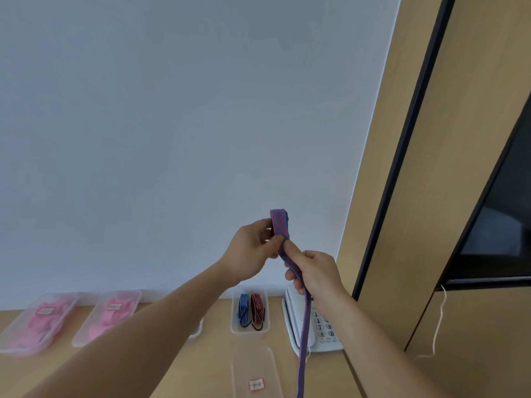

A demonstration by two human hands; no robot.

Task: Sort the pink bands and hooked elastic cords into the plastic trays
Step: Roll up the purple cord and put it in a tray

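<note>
Up in front of the white wall (172,124), both hands hold 1 blue-and-red striped elastic cord (304,326). The left hand (253,248) has its grip closed on the folded top loop of the cord, thumb and fingers pinching it. Just below, touching it, the right hand (316,271) has its grip closed around the cord's length, which hangs straight down past the bottom edge of the view. On the wooden bench (212,363) below, 2 clear lidded trays with pink bands (43,323) (110,314) lie side by side at the left. Near the middle, an open plastic tray (250,331) holds 2 coiled hooked cords, 1 blue (243,308) and 1 red (257,310), side by side. A loose clear lid (255,372) with a small label lies in front of that tray. A white desk telephone (321,326) sits just right of it, beside a wooden cabinet (474,196).
</note>
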